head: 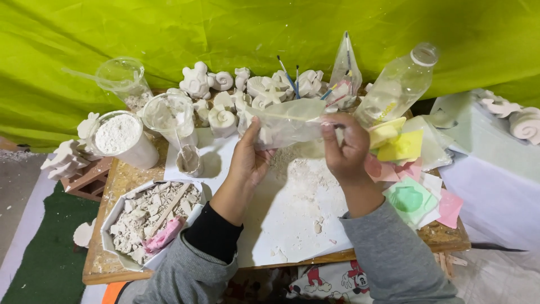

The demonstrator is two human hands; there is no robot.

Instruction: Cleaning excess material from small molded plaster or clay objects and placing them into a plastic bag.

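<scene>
Between both sets of fingers, I hold a clear plastic bag (289,121) stretched above the table (112,186). My left hand (247,155) pinches its left end; my right hand (344,146) pinches its right end. Plaster figurines (222,84) stand just beyond the fingers, plaster crumbs (301,174) below.

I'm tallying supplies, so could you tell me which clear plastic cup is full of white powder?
The cup of white powder nearest the table's left edge; the two other clear cups behind it look nearly empty.
</scene>
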